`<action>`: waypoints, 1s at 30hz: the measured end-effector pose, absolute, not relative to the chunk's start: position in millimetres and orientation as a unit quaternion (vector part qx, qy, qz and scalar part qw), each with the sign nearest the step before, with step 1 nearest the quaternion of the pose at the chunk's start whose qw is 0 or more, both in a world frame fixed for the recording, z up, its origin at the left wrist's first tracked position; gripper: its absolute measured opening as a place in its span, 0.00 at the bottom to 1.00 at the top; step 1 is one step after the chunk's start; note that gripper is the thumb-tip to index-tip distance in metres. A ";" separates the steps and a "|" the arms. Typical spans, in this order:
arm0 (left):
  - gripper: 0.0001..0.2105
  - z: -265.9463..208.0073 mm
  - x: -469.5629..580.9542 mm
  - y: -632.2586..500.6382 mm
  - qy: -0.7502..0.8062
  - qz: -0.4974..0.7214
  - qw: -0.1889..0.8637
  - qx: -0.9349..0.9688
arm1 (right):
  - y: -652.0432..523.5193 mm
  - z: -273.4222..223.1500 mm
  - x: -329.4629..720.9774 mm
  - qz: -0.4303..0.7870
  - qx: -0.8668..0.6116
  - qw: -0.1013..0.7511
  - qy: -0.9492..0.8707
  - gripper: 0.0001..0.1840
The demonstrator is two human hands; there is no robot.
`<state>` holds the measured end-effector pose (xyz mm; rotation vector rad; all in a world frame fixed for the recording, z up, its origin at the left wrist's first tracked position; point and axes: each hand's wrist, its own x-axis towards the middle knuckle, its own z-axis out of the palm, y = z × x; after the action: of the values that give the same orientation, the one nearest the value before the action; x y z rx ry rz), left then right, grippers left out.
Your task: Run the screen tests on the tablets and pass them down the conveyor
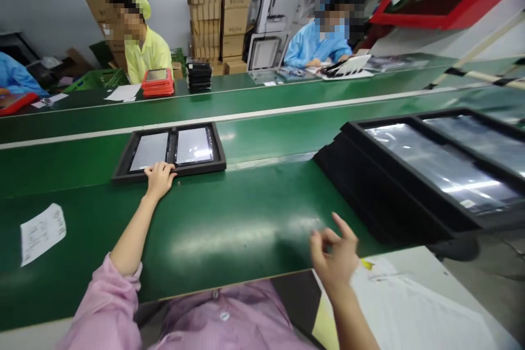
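Black tray [200, 168] with two panels [193, 145] is seated far left on the green table [246, 224]; its near rim is touched by the left hand [161, 179], fingers curled over, actual grip can't be told. Right hand [336, 257] is held loosely open at near right, left of the stacked black trays [369, 188].

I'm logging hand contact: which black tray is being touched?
The lone tray at left, with the left hand on its near edge; the stacked trays at right are untouched.
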<state>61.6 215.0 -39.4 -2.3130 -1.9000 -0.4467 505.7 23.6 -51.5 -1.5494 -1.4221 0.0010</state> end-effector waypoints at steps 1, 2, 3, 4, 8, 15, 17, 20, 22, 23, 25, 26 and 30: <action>0.12 -39.3 64.5 204.5 -0.610 -0.141 0.053 -0.778 | 29.9 -46.6 486.3 -0.008 -0.610 0.496 -0.618 0.30; 0.11 -39.8 68.2 190.7 -0.589 -0.133 0.046 -0.796 | 35.1 -41.2 471.4 -0.015 -0.577 0.487 -0.655 0.29; 0.10 -40.9 73.0 173.5 -0.566 -0.124 0.037 -0.814 | 39.0 -35.5 460.8 -0.020 -0.541 0.474 -0.695 0.27; 0.09 -42.9 79.1 152.8 -0.543 -0.115 0.027 -0.831 | 41.7 -30.0 453.9 -0.019 -0.503 0.458 -0.733 0.26; 0.08 -55.0 114.9 48.1 -0.437 -0.123 0.015 -0.891 | 48.6 -10.2 441.6 0.012 -0.420 0.409 -0.810 0.19; 0.30 -42.6 120.2 -46.5 -0.518 -0.212 -0.054 -0.827 | 67.0 -13.5 379.7 0.057 -0.330 0.205 -0.920 0.27; 0.34 -37.5 96.9 -40.6 -0.643 -0.200 -0.001 -0.739 | 67.6 -23.1 372.1 0.076 -0.323 0.156 -0.930 0.28; 0.35 -37.6 68.5 -31.4 -0.758 -0.167 0.043 -0.629 | 65.7 -29.0 387.5 0.083 -0.354 0.135 -0.922 0.24; 0.35 -40.0 62.3 -31.0 -0.766 -0.156 0.033 -0.623 | 66.0 -25.8 407.3 0.077 -0.377 0.152 -0.910 0.21; 0.35 -41.0 62.4 -32.2 -0.755 -0.154 0.020 -0.637 | 67.0 -23.3 416.5 0.076 -0.389 0.165 -0.903 0.21; 0.34 -41.1 64.3 -34.9 -0.720 -0.149 -0.013 -0.678 | 70.3 -19.9 428.7 0.080 -0.408 0.198 -0.888 0.23; 0.34 -40.2 64.0 -35.5 -0.701 -0.146 -0.027 -0.698 | 72.2 -20.1 430.7 0.082 -0.412 0.220 -0.880 0.24; 0.36 -34.0 43.1 -29.8 -0.696 -0.156 -0.031 -0.700 | 78.0 -33.1 420.3 0.061 -0.407 0.276 -0.869 0.22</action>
<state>43.1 -29.8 -34.0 -2.2420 -2.2316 -0.5010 420.3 78.0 -33.1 -1.0924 -2.3341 0.1641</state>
